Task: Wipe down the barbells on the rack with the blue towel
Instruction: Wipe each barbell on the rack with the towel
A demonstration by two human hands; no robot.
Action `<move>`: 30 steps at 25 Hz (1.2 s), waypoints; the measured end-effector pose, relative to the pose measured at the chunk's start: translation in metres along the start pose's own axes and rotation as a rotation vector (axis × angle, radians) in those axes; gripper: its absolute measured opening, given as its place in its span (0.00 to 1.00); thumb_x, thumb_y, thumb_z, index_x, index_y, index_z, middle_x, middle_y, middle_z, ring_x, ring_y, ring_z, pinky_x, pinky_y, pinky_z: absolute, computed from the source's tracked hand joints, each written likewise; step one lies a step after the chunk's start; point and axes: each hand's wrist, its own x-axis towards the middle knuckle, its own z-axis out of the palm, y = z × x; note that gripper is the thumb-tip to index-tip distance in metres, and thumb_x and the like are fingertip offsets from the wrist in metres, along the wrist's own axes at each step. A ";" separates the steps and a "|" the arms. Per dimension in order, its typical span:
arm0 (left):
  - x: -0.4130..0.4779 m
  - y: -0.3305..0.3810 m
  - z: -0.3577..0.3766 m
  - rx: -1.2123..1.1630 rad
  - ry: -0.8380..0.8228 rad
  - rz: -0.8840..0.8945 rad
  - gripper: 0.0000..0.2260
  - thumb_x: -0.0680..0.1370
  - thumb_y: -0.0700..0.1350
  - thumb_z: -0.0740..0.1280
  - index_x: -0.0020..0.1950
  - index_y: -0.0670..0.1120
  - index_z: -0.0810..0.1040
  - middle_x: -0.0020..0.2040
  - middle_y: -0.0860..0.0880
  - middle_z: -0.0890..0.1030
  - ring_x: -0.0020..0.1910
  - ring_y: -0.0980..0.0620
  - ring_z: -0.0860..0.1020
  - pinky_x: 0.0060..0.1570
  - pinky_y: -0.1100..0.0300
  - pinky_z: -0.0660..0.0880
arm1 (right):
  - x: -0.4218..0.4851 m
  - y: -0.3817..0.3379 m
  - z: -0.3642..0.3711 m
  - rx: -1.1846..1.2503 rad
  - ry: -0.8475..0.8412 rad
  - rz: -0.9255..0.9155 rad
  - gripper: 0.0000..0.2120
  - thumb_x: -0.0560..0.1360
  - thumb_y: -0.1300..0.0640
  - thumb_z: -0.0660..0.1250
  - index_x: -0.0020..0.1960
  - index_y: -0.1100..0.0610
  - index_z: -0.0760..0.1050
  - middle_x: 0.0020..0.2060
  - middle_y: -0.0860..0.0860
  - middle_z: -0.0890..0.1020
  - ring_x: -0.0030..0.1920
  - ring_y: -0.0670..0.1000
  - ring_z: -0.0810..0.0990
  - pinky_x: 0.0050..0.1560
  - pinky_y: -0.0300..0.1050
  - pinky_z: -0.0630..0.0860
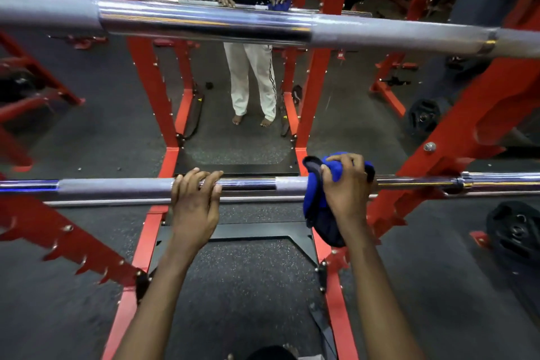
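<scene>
- Right hand clutches the soft towel around the lower bar.
- Left hand grips the bar, steadying.
- The bar looks heavy, stiff and slick.

Dim; chrome glare; soft, warped edges.

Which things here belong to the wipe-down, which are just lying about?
Job:
- blue towel, gripped by right hand
- lower barbell, held by left hand
- upper barbell
- red rack

Lying about:
- weight plates
</scene>
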 end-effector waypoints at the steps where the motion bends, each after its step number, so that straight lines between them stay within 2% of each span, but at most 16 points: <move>1: -0.001 0.000 -0.001 -0.006 -0.003 0.008 0.16 0.83 0.50 0.57 0.66 0.48 0.79 0.60 0.46 0.77 0.67 0.42 0.72 0.75 0.48 0.56 | -0.003 -0.004 0.000 -0.130 -0.065 0.025 0.09 0.78 0.50 0.68 0.57 0.50 0.79 0.61 0.51 0.76 0.58 0.58 0.80 0.73 0.67 0.58; 3: -0.001 -0.003 -0.002 -0.013 -0.020 0.029 0.17 0.83 0.50 0.57 0.67 0.49 0.78 0.61 0.47 0.77 0.68 0.42 0.71 0.75 0.48 0.56 | -0.004 -0.003 -0.004 -0.267 -0.238 0.062 0.17 0.82 0.50 0.62 0.69 0.53 0.72 0.71 0.52 0.72 0.67 0.58 0.76 0.77 0.68 0.45; 5: 0.000 -0.006 -0.002 -0.022 -0.040 0.036 0.17 0.83 0.50 0.57 0.68 0.49 0.77 0.61 0.47 0.77 0.69 0.43 0.71 0.75 0.47 0.56 | 0.001 0.001 -0.015 -0.148 -0.378 0.068 0.26 0.82 0.56 0.61 0.77 0.61 0.62 0.78 0.57 0.63 0.77 0.58 0.64 0.80 0.58 0.48; 6: 0.000 -0.007 -0.001 -0.029 -0.045 0.040 0.17 0.83 0.50 0.57 0.68 0.49 0.77 0.62 0.46 0.76 0.69 0.43 0.71 0.75 0.47 0.56 | 0.003 0.005 -0.020 -0.052 -0.375 0.052 0.27 0.81 0.60 0.64 0.77 0.64 0.61 0.77 0.60 0.63 0.77 0.60 0.63 0.79 0.52 0.52; 7: 0.000 -0.009 -0.001 -0.034 -0.047 0.045 0.17 0.83 0.50 0.57 0.68 0.49 0.77 0.62 0.46 0.76 0.69 0.43 0.70 0.75 0.46 0.56 | 0.005 0.008 -0.026 0.034 -0.315 0.056 0.27 0.78 0.62 0.69 0.73 0.65 0.64 0.73 0.62 0.65 0.75 0.61 0.65 0.76 0.47 0.57; 10: 0.001 -0.008 0.000 -0.035 -0.040 0.056 0.16 0.83 0.50 0.57 0.68 0.48 0.77 0.62 0.46 0.76 0.68 0.42 0.70 0.75 0.45 0.56 | 0.006 0.012 -0.041 0.137 -0.092 0.183 0.23 0.69 0.58 0.81 0.59 0.61 0.76 0.62 0.61 0.71 0.65 0.60 0.73 0.68 0.42 0.65; 12: 0.001 -0.006 0.000 -0.031 -0.032 0.051 0.16 0.83 0.50 0.57 0.67 0.48 0.78 0.61 0.45 0.76 0.68 0.42 0.70 0.74 0.44 0.56 | 0.002 0.011 -0.044 0.087 -0.083 0.219 0.21 0.68 0.51 0.82 0.54 0.60 0.80 0.58 0.60 0.75 0.62 0.60 0.76 0.66 0.43 0.67; 15: 0.001 -0.006 0.000 -0.028 -0.036 0.051 0.17 0.83 0.50 0.56 0.67 0.47 0.78 0.61 0.44 0.75 0.68 0.42 0.70 0.74 0.46 0.55 | 0.004 0.009 -0.052 -0.104 -0.230 0.226 0.23 0.74 0.43 0.75 0.59 0.60 0.80 0.60 0.60 0.79 0.63 0.60 0.78 0.65 0.50 0.71; 16: 0.001 -0.006 0.000 -0.028 -0.040 0.050 0.17 0.83 0.50 0.56 0.67 0.47 0.77 0.61 0.45 0.75 0.68 0.42 0.70 0.74 0.47 0.54 | 0.007 0.006 -0.057 -0.180 -0.293 0.202 0.22 0.77 0.45 0.71 0.62 0.60 0.79 0.62 0.61 0.79 0.64 0.61 0.78 0.65 0.53 0.73; 18: 0.002 -0.007 0.000 -0.033 -0.053 0.042 0.17 0.83 0.51 0.56 0.67 0.48 0.77 0.61 0.45 0.76 0.68 0.43 0.70 0.75 0.49 0.52 | 0.015 -0.003 -0.064 -0.275 -0.425 0.171 0.17 0.80 0.56 0.64 0.64 0.64 0.76 0.64 0.65 0.78 0.66 0.63 0.77 0.65 0.54 0.72; 21: 0.003 -0.007 0.000 -0.029 -0.067 0.035 0.17 0.83 0.51 0.56 0.67 0.48 0.77 0.61 0.45 0.76 0.69 0.43 0.69 0.75 0.51 0.51 | 0.024 -0.009 -0.069 -0.333 -0.545 0.081 0.22 0.73 0.70 0.61 0.67 0.64 0.71 0.66 0.66 0.76 0.66 0.63 0.76 0.64 0.51 0.71; 22: 0.003 -0.007 0.000 -0.025 -0.067 0.036 0.17 0.83 0.50 0.56 0.67 0.48 0.77 0.61 0.45 0.76 0.69 0.43 0.69 0.75 0.51 0.50 | 0.027 -0.008 -0.071 -0.317 -0.521 0.037 0.24 0.72 0.72 0.62 0.67 0.62 0.69 0.64 0.64 0.75 0.65 0.63 0.76 0.63 0.51 0.72; 24: 0.003 -0.008 0.000 -0.017 -0.063 0.037 0.17 0.83 0.50 0.56 0.67 0.48 0.77 0.61 0.45 0.76 0.69 0.43 0.69 0.75 0.51 0.50 | 0.034 -0.001 -0.070 -0.234 -0.401 0.004 0.23 0.70 0.73 0.65 0.63 0.60 0.70 0.58 0.62 0.76 0.57 0.62 0.79 0.55 0.49 0.74; 26: 0.003 -0.008 0.001 -0.005 -0.060 0.038 0.17 0.83 0.51 0.55 0.67 0.48 0.77 0.61 0.45 0.76 0.69 0.43 0.69 0.75 0.51 0.50 | 0.039 0.006 -0.068 -0.125 -0.263 0.039 0.19 0.70 0.70 0.73 0.56 0.59 0.71 0.50 0.57 0.77 0.48 0.57 0.78 0.47 0.43 0.70; 28: 0.003 -0.007 0.002 -0.003 -0.061 0.040 0.18 0.83 0.51 0.55 0.67 0.48 0.77 0.61 0.45 0.76 0.68 0.43 0.69 0.75 0.51 0.50 | 0.040 0.012 -0.064 -0.082 -0.172 0.071 0.16 0.68 0.65 0.79 0.50 0.58 0.75 0.45 0.54 0.76 0.42 0.52 0.75 0.45 0.40 0.68; 30: 0.003 -0.007 0.002 -0.002 -0.054 0.038 0.18 0.83 0.51 0.55 0.67 0.48 0.77 0.61 0.45 0.76 0.68 0.43 0.69 0.75 0.51 0.50 | 0.033 0.014 -0.053 -0.061 -0.151 0.069 0.06 0.71 0.63 0.75 0.47 0.57 0.81 0.44 0.55 0.78 0.43 0.54 0.78 0.50 0.45 0.73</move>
